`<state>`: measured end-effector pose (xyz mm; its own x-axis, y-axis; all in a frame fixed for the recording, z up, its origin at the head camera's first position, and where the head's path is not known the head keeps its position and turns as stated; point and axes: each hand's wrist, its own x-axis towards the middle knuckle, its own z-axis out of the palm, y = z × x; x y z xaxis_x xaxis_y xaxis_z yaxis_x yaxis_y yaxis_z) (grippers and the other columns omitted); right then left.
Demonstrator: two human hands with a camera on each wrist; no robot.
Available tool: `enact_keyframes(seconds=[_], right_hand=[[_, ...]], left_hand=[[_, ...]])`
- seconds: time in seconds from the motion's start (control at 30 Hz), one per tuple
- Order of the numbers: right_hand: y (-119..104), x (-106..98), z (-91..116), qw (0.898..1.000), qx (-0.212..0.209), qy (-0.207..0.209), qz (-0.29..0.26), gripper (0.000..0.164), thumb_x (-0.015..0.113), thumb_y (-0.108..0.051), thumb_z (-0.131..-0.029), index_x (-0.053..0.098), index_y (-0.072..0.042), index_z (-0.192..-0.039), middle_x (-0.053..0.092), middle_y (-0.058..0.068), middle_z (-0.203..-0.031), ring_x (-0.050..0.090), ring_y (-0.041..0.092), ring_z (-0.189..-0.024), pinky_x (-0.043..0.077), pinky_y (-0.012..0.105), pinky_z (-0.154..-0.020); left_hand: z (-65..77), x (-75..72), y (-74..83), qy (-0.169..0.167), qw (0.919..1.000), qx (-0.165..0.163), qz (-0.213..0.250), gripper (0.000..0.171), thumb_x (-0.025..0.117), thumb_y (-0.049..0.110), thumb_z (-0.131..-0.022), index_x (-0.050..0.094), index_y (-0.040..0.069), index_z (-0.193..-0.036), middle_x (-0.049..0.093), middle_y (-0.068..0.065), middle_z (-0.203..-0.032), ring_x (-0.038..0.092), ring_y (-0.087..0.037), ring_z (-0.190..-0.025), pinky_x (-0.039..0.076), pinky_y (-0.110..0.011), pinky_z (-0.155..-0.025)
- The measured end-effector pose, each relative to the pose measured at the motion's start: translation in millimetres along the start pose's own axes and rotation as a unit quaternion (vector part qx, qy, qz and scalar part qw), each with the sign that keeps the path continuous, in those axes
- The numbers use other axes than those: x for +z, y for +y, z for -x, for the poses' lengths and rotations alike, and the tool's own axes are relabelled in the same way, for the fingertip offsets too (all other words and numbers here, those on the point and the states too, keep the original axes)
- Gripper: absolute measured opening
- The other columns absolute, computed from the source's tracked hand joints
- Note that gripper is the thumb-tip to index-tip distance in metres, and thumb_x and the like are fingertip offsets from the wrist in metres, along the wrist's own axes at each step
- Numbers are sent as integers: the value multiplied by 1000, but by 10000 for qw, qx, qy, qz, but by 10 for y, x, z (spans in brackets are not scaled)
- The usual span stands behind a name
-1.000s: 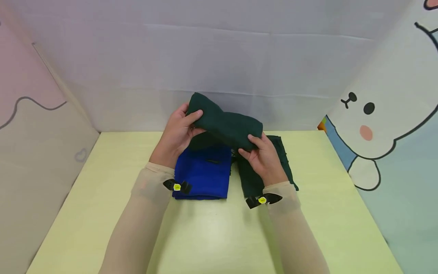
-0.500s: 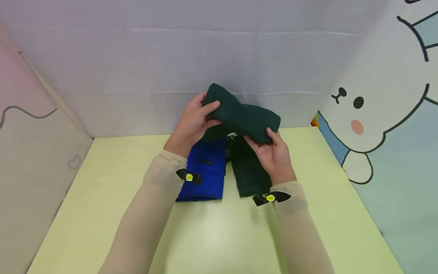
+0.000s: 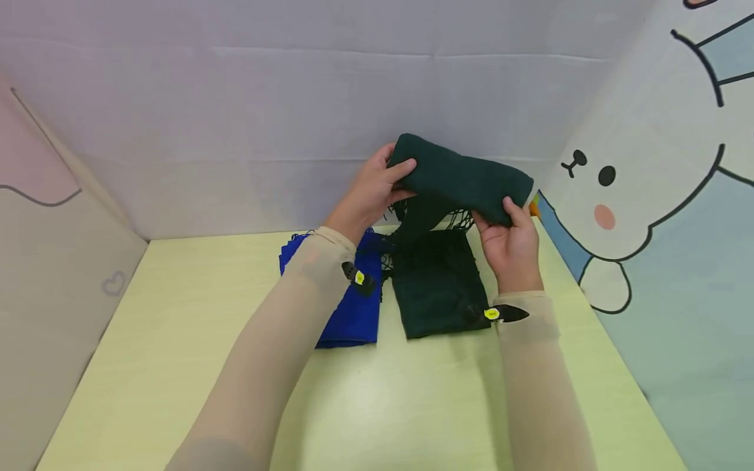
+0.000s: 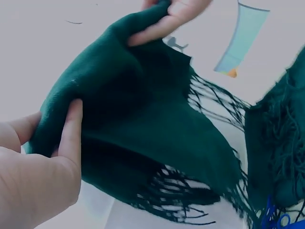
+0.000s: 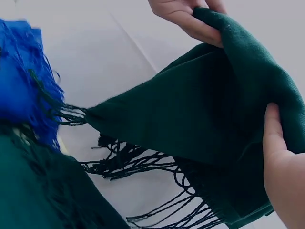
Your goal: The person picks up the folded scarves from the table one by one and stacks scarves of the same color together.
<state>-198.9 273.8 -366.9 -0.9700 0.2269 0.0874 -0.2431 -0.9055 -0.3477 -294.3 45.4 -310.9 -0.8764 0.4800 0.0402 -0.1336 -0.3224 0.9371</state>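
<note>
A dark green fringed scarf [image 3: 459, 176] is held up in both hands above the table's back edge. My left hand [image 3: 371, 193] pinches its left end, thumb in front. At its right end my right hand [image 3: 514, 245] grips the fabric, thumb also in front. Layers of the scarf hang below, and loose tassels [image 4: 183, 202] show in the left wrist view. Beneath lies a second, folded dark green scarf [image 3: 442, 288]. Left of it lies a folded blue scarf [image 3: 359, 320], partly hidden by my left forearm.
The pale yellow table [image 3: 177, 366] meets a white cloth backdrop [image 3: 330, 111] at the back. Side panels stand left and right. The right panel [image 3: 671, 340] carries a cartoon animal.
Both hands have moved right and slightly up with the held green scarf. Its lower layers and fringe now show above the folded green scarf. My left forearm now covers part of the blue scarf.
</note>
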Motion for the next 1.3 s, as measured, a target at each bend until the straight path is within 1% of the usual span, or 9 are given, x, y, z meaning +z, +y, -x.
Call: enact_keyframes(seconds=[0.13,0.23,0.4,0.63,0.77,0.9,1.07,1.2,1.3], right_hand=[[-106,9,-79,9997,-230,-15,61,49,50,-1,-102,48,-25,-146,47,9,-150,49,27,-135,48,50,-103],[-129,-13,-136,9997,-239,12,74,48,53,-2,-102,51,-25,-143,48,8,-150,49,26,-135,45,49,-106],[-88,-214,-155,9995,124,219,213,55,54,-2,-101,46,-30,-148,45,2,-152,47,23,-137,35,48,-114],[-19,-556,63,9895,698,553,1141,61,52,-7,-103,32,-31,-156,31,-2,-159,37,19,-142,25,48,-118],[-35,-627,231,9854,828,501,1397,58,50,-8,-104,32,-27,-156,29,-1,-160,37,19,-141,38,47,-111],[-75,-664,397,9839,937,418,1460,56,48,-7,-105,32,-22,-156,28,2,-160,44,19,-136,52,42,-98],[-172,-762,620,9758,1167,326,1820,58,45,-8,-106,24,-19,-159,21,4,-163,42,18,-138,52,38,-99],[-266,-860,764,9646,1446,442,2163,62,42,-7,-107,14,-17,-161,12,4,-166,49,16,-132,53,36,-97],[-324,-906,835,9473,1605,679,2688,65,44,-8,-107,9,-14,-161,8,7,-166,58,12,-121,55,33,-93]], left_hand=[[-92,76,-22,-34,9999,93,-135,39,54,16,-102,48,14,-141,54,-9,-131,62,-28,-111,53,-42,-96],[-99,62,-62,6,9996,165,-209,41,53,16,-103,46,15,-143,52,-8,-135,60,-28,-117,52,-42,-98],[0,-66,-327,75,9998,-46,-196,45,51,14,-104,40,15,-148,48,-7,-144,55,-27,-126,51,-43,-101],[317,-235,-827,269,9980,-567,93,46,54,14,-103,42,17,-147,49,-5,-146,54,-25,-127,52,-43,-99],[527,-243,-946,265,9966,-693,359,46,56,12,-102,43,15,-147,52,-7,-143,58,-27,-124,53,-42,-97],[738,-180,-994,339,9934,-914,608,47,57,9,-101,43,11,-146,54,-9,-139,60,-29,-122,55,-40,-93],[993,-28,-1158,496,9885,-1130,873,47,57,6,-101,42,7,-145,53,-14,-139,60,-32,-122,55,-43,-92],[1168,83,-1337,598,9821,-1455,1036,47,57,4,-100,40,6,-144,52,-16,-140,60,-33,-121,55,-45,-91],[1262,143,-1443,691,9774,-1687,1072,48,56,2,-100,38,5,-144,50,-18,-142,59,-34,-123,55,-47,-92]])
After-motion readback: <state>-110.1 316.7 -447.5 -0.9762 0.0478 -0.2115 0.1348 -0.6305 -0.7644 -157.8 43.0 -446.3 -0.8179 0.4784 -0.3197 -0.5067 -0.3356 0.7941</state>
